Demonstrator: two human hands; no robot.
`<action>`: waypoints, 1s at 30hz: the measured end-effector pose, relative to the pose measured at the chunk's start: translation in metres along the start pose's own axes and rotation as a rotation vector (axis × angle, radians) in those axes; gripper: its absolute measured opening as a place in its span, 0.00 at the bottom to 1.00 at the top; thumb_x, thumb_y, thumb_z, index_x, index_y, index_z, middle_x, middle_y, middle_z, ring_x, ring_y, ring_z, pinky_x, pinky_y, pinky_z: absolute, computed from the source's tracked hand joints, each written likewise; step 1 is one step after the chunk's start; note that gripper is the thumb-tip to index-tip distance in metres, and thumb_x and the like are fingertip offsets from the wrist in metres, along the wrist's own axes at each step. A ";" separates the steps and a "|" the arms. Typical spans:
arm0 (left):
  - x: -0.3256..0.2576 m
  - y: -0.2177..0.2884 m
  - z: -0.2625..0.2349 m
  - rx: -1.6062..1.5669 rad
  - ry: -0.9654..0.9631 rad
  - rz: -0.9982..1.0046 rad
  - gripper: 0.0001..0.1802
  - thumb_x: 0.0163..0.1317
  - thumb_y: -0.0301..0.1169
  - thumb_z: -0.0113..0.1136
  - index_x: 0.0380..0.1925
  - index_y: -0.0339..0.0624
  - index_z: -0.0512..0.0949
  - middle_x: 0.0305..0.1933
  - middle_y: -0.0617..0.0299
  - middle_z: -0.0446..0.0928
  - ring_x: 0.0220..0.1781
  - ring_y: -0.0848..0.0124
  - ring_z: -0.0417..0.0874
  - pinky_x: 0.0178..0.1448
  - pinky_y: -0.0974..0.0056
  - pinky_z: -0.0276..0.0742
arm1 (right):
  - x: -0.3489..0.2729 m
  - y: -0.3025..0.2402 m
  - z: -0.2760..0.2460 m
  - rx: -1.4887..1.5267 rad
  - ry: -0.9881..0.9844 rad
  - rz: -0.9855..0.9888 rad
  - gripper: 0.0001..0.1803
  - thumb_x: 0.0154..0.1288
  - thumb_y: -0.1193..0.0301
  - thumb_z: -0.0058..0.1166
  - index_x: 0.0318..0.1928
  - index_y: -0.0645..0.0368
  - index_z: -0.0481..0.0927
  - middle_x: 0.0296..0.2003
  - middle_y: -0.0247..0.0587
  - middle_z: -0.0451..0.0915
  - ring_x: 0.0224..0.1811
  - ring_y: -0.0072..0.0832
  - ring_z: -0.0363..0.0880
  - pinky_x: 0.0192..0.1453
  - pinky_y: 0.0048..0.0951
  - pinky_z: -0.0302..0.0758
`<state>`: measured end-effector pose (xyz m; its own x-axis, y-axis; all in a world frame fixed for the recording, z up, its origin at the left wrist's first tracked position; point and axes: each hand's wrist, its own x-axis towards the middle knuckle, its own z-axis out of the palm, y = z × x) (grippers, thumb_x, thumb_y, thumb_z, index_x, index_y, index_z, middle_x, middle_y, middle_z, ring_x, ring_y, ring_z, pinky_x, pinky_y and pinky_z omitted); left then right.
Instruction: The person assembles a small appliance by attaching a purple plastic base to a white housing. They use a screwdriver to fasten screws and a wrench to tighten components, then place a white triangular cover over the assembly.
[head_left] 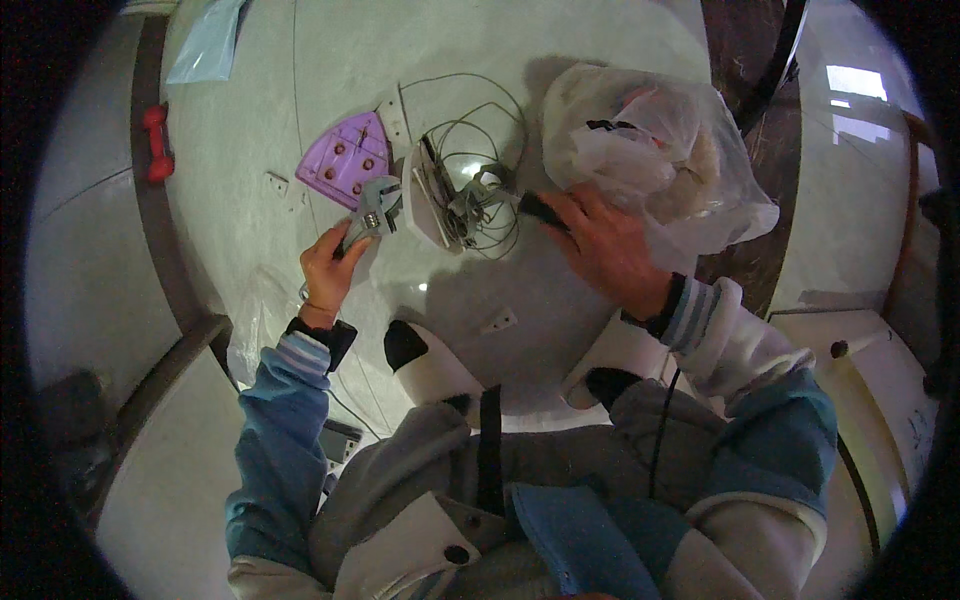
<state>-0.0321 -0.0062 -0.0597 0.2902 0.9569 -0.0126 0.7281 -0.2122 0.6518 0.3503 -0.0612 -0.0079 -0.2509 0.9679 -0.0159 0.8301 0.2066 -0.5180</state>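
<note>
My left hand (326, 268) is closed around the handle of a silver adjustable wrench (372, 212), its jaw pointing up and away from me. Just beyond the wrench lies a flat purple piece (346, 158), roughly triangular, with several brown round spots. My right hand (610, 248) grips a black handle (543, 210); the grey metal at its far end meets a tangle, so its exact kind is unclear. Between the hands, a white-edged part (425, 205) stands tilted on the floor beside grey metal pieces (480, 200) and a loosely coiled thin cable (510, 105).
Beyond my right hand sits a bulky clear plastic bag (660, 150) with things inside. A red dumbbell (157, 143) lies by the left wall, a pale blue packet (208, 42) at the far left. Near the right edge stands a cream box-like thing (840, 370). My slippers (432, 365) are close below.
</note>
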 end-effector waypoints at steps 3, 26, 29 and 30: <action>-0.002 -0.004 0.003 -0.032 -0.006 -0.025 0.18 0.52 0.27 0.71 0.43 0.32 0.79 0.32 0.50 0.81 0.25 0.70 0.78 0.31 0.68 0.75 | -0.003 0.001 0.009 0.038 -0.032 -0.001 0.20 0.58 0.67 0.61 0.51 0.51 0.75 0.38 0.38 0.75 0.33 0.37 0.79 0.32 0.36 0.77; 0.018 0.027 -0.005 0.250 0.030 0.220 0.22 0.50 0.35 0.72 0.45 0.41 0.78 0.19 0.61 0.70 0.17 0.67 0.70 0.22 0.64 0.67 | -0.007 -0.024 -0.010 0.282 -0.132 0.144 0.19 0.60 0.69 0.59 0.51 0.59 0.72 0.37 0.48 0.75 0.32 0.44 0.79 0.33 0.38 0.76; 0.019 0.033 -0.005 0.319 -0.002 0.214 0.20 0.51 0.31 0.71 0.44 0.39 0.79 0.21 0.59 0.72 0.19 0.69 0.71 0.24 0.66 0.68 | -0.006 -0.035 -0.023 0.023 -0.218 0.095 0.21 0.60 0.68 0.59 0.52 0.59 0.71 0.37 0.45 0.74 0.30 0.41 0.79 0.29 0.38 0.76; 0.020 0.034 -0.005 0.337 0.009 0.243 0.21 0.50 0.32 0.71 0.44 0.39 0.79 0.21 0.60 0.72 0.19 0.69 0.71 0.24 0.65 0.68 | -0.005 -0.038 -0.025 -0.051 -0.223 0.067 0.21 0.59 0.67 0.59 0.52 0.59 0.71 0.36 0.44 0.74 0.29 0.39 0.79 0.28 0.37 0.76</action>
<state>-0.0043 0.0067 -0.0338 0.4748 0.8721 0.1184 0.8019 -0.4841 0.3502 0.3324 -0.0707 0.0332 -0.2934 0.9253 -0.2405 0.8713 0.1553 -0.4656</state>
